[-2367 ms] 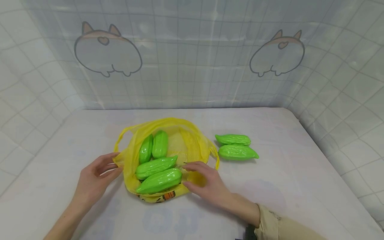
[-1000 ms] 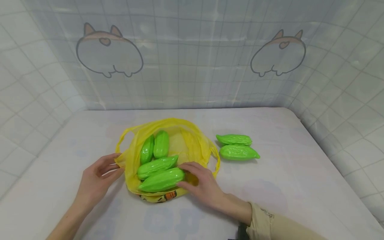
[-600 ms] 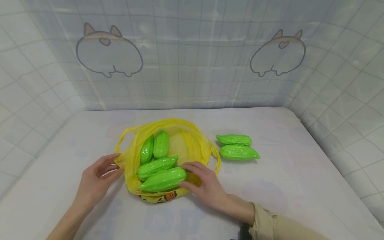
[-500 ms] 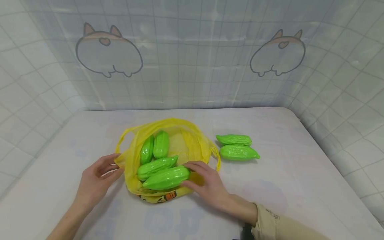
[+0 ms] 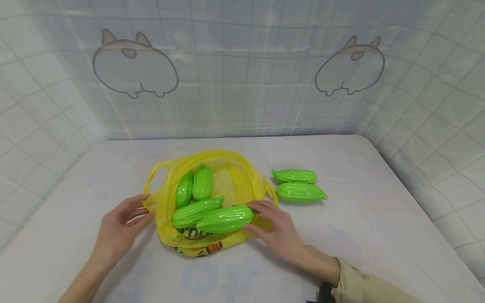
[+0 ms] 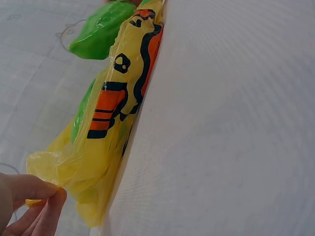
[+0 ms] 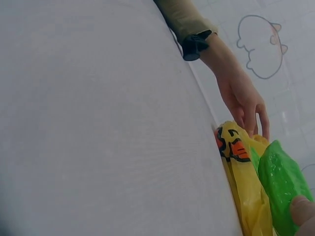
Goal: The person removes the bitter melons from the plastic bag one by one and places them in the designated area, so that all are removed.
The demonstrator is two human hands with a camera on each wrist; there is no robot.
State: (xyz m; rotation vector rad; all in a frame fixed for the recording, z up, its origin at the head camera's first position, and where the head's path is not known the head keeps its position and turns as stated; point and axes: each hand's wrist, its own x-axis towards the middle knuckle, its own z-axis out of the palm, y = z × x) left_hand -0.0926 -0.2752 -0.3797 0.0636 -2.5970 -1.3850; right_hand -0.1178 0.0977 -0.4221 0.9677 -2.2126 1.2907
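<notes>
A yellow plastic bag [image 5: 216, 155] lies on the table with its mouth open towards me. My left hand [image 5: 121, 225] pinches the left edge of its rim, thumb against fingertips in the left wrist view. My right hand [image 5: 278, 229] holds one end of a green bitter melon [image 5: 225, 219] between thumb and fingers, over the lower right of the bag's mouth. In the right wrist view this melon [image 7: 283, 187] sits above the bag's side. Inside the bag are another bitter melon [image 5: 197, 211], lying slanted, and two more [image 5: 202, 183] standing at the back left.
Two bitter melons [image 5: 301, 192] lie side by side on the white table [image 5: 363, 235], right of the bag. A grid-patterned curtain [image 5: 242, 84] with dog drawings rises behind the table and along both sides.
My right hand has closed on the front bitter melon and drawn it right and slightly upward, uncovering dark print inside the bag. My left hand keeps its hold on the rim.
</notes>
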